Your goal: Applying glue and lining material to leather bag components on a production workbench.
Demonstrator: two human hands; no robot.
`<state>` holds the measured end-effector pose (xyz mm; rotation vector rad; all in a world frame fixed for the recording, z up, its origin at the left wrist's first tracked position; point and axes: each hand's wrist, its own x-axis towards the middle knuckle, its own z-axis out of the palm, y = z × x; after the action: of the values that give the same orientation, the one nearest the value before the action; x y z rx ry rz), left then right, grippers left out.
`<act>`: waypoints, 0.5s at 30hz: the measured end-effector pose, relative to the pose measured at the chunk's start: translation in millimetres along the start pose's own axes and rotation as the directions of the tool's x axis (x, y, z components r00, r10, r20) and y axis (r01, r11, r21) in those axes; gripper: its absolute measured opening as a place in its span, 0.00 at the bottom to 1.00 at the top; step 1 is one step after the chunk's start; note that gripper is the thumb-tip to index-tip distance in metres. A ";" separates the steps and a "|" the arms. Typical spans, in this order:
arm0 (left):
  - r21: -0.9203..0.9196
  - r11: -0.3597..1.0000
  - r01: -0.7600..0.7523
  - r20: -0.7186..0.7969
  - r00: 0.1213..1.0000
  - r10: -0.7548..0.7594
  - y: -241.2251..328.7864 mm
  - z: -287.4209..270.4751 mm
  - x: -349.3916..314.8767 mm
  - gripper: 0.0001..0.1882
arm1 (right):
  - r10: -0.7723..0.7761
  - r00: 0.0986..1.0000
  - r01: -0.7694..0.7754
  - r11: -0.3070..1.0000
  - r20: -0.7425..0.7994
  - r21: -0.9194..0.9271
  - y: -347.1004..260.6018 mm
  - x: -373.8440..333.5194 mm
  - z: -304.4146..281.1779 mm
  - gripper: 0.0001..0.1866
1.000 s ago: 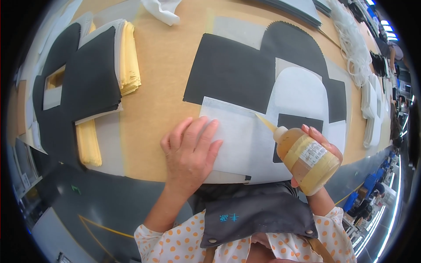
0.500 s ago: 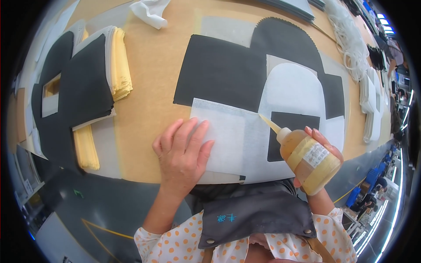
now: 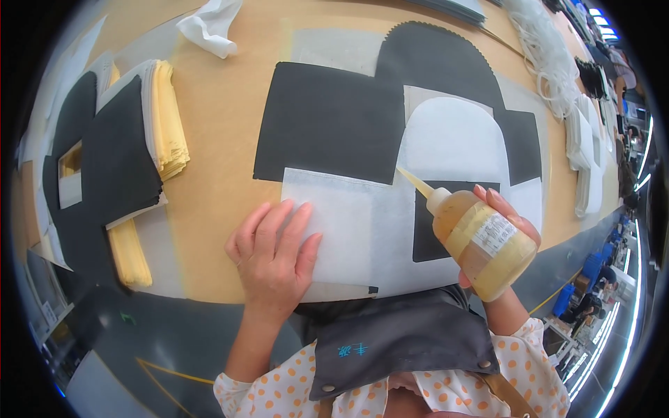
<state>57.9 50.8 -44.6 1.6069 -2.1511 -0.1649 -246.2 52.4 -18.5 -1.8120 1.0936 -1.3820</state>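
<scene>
My right hand [image 3: 507, 216] grips a squeeze bottle [image 3: 481, 244] of amber liquid, tilted, with a yellow band and a white label. Its pointed yellow nozzle [image 3: 417, 182] has its tip at the left edge of a white rounded panel [image 3: 456, 136], beside the corner of a black sheet [image 3: 327, 125]; whether it touches is unclear. My left hand [image 3: 275, 244] lies with fingers spread over the left edge of a white sheet [image 3: 327, 223]. Below the nozzle shows a black rectangle [image 3: 446, 237], partly hidden by the bottle. A black piece with a toothed curved edge [image 3: 442, 66] lies beyond.
Stacked black pieces [image 3: 118, 146] with yellow layers [image 3: 171, 132] lie at the left. Crumpled white material [image 3: 209, 28] sits at the far left. White strands [image 3: 540, 56] and a stack of white pieces [image 3: 584, 153] are on the right. People work in the background at right.
The nozzle tip has moved slightly away from me along the white panel's left edge. My left hand stays on the white sheet. The whole view has shifted a little.
</scene>
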 end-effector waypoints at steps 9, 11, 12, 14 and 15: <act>0.010 1.000 0.001 0.020 1.000 -0.001 -0.6 -1.1 0.8 0.18 | -0.017 1.000 0.017 0.999 0.006 -0.040 9.8 7.2 -3.1 0.52; 0.012 1.000 -0.001 0.022 1.000 0.001 -0.5 -1.1 1.3 0.18 | -0.011 0.996 0.013 1.000 0.091 -0.025 10.8 9.8 -5.7 0.54; 0.010 1.000 -0.002 0.022 1.000 0.002 -0.5 -1.3 1.3 0.18 | -0.010 0.996 0.012 1.000 0.091 -0.027 11.4 10.8 -6.0 0.54; 0.013 1.000 -0.004 0.028 1.000 0.004 -0.2 -1.3 1.6 0.18 | -0.006 0.996 0.008 1.000 0.083 -0.019 12.3 13.7 -5.4 0.54; 0.010 1.000 -0.006 0.028 1.000 0.005 -0.3 -0.6 1.5 0.18 | -0.005 0.997 0.007 1.000 0.083 -0.022 13.1 15.8 -4.9 0.54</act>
<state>58.1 49.4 -43.7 1.6137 -2.1809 -0.1760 -252.3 32.4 -20.9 -1.8725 1.0651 -1.2913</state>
